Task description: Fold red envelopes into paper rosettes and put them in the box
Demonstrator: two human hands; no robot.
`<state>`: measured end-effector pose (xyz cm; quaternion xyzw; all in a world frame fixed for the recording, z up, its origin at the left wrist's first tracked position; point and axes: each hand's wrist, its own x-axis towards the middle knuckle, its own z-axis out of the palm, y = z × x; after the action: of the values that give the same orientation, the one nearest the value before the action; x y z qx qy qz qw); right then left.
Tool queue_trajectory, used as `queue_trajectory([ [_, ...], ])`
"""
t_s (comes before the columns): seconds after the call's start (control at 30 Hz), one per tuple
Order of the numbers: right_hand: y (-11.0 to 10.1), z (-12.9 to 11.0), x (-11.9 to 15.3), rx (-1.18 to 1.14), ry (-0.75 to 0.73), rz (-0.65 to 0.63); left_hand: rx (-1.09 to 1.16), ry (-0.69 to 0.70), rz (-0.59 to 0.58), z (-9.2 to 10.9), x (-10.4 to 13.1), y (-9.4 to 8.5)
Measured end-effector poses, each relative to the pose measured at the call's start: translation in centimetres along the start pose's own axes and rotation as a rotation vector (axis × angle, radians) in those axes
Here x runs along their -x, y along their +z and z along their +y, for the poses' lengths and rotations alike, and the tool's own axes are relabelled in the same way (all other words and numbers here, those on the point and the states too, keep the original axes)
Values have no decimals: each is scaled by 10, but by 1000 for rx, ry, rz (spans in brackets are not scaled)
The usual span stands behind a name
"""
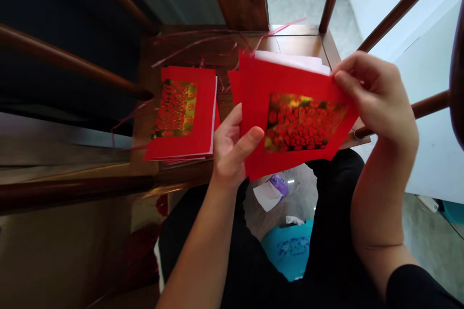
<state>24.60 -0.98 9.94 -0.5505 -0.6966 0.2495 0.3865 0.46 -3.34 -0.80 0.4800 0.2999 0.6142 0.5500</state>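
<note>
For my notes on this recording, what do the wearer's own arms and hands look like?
The left hand and right hand are both ungloved, with no watch or bracelet visible at either wrist. The left forearm is uncovered as far as it shows; a plain black sleeve ends near the right elbow.

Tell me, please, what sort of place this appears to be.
Probably a room in a home, though a small workplace is possible: a brown wooden surface, a grey, shiny floor and what looks like a purple tissue packet suggest it.
</note>
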Motion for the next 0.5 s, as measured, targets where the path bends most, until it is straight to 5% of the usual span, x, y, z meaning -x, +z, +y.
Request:
queue_trajectory([
  [0.2, 36, 45, 3, -365, 127, 511, 17, -16, 33, -3, -4, 4],
  [0.3, 72, 62, 20, -466, 274, 528, 21, -69, 74, -4, -3, 14],
  [0.5, 147, 29, 81, -594, 596, 796, -8, -131, 199, -17, 3, 29],
])
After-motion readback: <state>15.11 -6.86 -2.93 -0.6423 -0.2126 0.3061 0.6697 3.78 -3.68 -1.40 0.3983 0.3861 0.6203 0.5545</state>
